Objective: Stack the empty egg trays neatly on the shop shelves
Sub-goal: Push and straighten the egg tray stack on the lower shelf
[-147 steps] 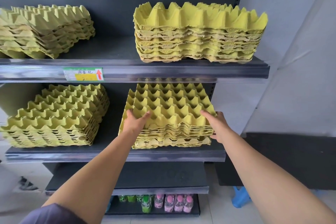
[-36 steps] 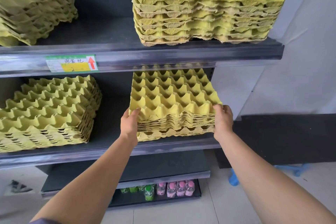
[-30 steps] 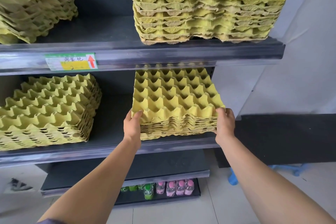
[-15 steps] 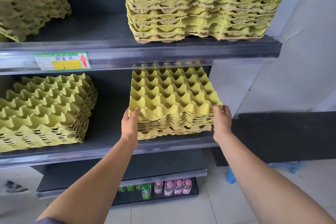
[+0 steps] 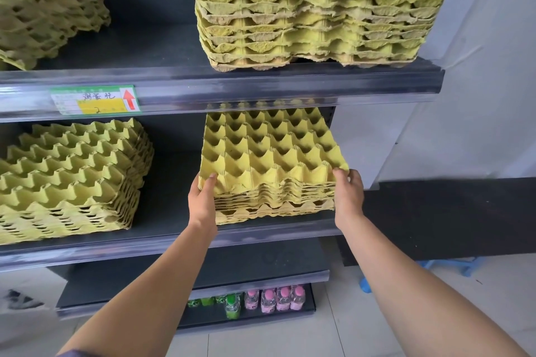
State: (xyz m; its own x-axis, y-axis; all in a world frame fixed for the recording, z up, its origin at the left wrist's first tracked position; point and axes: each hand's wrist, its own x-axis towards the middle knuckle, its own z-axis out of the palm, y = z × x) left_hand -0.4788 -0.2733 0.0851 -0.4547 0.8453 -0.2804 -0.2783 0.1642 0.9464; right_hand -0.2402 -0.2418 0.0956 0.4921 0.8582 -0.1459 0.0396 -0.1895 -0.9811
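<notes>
Head view: both hands are on the tray stack (image 5: 272, 159), which is on the right half of the middle shelf (image 5: 174, 238), directly under the upper shelf (image 5: 261, 87). The left hand (image 5: 203, 203) grips the front-left corner, fingers curled over the top tray's rim and palm against the side layers. The right hand (image 5: 348, 197) grips the front-right corner the same way, fingers hooked over the top edge. The stack is several yellow-green pulp trays nested together, cups up, with its front edge near the shelf lip. It looks seated on the shelf, but I can't tell if the bottom is fully down. Other piles: left stack (image 5: 69, 177) on the same shelf, well apart; upper right stack (image 5: 316, 14) and upper left stack (image 5: 49, 6) one level up. A price label (image 5: 95, 99) is on the upper lip and bottles (image 5: 272, 300) are on the bottom shelf. Step, as judged: final placing and squaring of this stack, so the task is probably near its end for this pile. The next move likely calls for an even two-handed push to set the front parallel to the lip, with the layers flush, then letting go. Squeeze lightly, because pulp corners crush easily and the side layers look slightly uneven.
</notes>
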